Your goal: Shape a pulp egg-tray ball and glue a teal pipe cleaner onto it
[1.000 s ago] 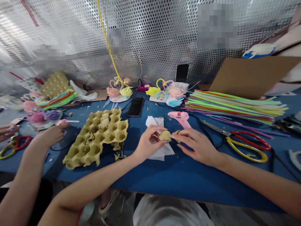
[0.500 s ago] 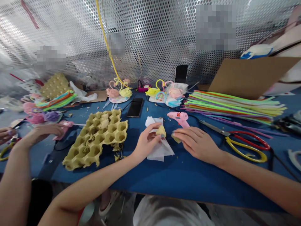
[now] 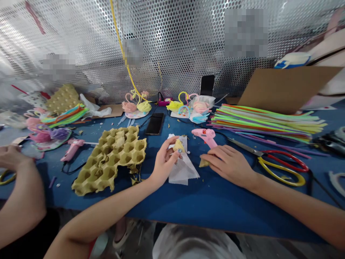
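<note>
While I watch remotely, my left hand (image 3: 165, 162), nearly closed, pinches a pulp piece (image 3: 178, 145) over the tissue (image 3: 183, 173); my right hand (image 3: 229, 163), likewise, holds a scrap (image 3: 204, 163) at its four o'clock.

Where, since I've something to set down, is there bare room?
Mostly bare: blue table between white paper and front edge; narrower, between egg tray and left hand. Crowded: the right side, with pipe cleaners and scissors.

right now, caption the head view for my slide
Left hand holding a tan scrap, right hand touching a second scrap, between egg tray and scissors.
</note>
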Motion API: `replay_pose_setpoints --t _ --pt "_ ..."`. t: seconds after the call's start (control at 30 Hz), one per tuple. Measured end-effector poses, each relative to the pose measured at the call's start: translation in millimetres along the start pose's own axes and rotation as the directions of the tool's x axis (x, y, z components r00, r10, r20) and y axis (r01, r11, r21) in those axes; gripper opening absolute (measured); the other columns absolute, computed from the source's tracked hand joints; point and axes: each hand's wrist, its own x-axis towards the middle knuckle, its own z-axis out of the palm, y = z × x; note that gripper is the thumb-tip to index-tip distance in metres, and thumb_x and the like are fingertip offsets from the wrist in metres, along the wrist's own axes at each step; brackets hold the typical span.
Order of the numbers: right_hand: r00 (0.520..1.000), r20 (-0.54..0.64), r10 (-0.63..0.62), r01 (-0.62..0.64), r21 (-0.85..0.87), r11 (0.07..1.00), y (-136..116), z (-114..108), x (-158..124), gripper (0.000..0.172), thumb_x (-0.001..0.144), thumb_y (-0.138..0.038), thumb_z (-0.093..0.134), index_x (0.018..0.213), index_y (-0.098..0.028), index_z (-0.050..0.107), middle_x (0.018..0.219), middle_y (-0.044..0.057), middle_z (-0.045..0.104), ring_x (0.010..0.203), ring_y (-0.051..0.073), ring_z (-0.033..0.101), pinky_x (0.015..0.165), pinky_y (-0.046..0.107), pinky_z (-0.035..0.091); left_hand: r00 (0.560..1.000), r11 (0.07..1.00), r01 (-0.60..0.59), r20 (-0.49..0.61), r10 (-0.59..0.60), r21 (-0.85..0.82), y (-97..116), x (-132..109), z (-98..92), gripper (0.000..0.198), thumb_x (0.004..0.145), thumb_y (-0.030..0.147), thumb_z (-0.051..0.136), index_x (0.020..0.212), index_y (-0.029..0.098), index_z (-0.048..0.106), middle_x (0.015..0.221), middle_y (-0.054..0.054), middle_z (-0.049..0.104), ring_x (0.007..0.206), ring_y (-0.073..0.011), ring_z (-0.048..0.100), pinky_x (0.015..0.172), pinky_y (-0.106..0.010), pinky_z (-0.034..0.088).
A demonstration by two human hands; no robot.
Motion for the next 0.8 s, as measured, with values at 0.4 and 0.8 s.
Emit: replay_pose_setpoints --t 0.4,0.8 --pt "0.983 0.094 -0.159 0.133 0.240 0.962 -6.5 3.0 2.6 0.024 0.098 -0.017 0.052 0.115 -0.019 0.069 0.122 0.009 0.072 0.094 0.021 0.068 0.083 0.036 0.054 1.000 0.999 0.017 0.023 -0.016 -0.040 3.0 1.1 2.0 0.045 0.092 0.040 0.068 0.132 0.021 0.061 0.130 -0.013 0.064 0.089 -0.0188 0.067 0.068 -0.029 0.058" --pt "0.961 0.037 -0.273 0.249 0.308 0.918 -2.2 -3.5 2.4 0.025 0.101 -0.026 0.049 0.114 -0.018 0.069 0.110 0.007 0.075 0.091 0.020 0.064 0.078 0.033 0.052 1.000 0.997 0.019 0.008 -0.018 -0.075 -5.0 3.4 -0.6 0.041 0.086 0.031 0.076 0.125 0.021 0.066 0.131 -0.011 0.063 0.097 -0.0178 0.066 0.073 -0.025 0.058"
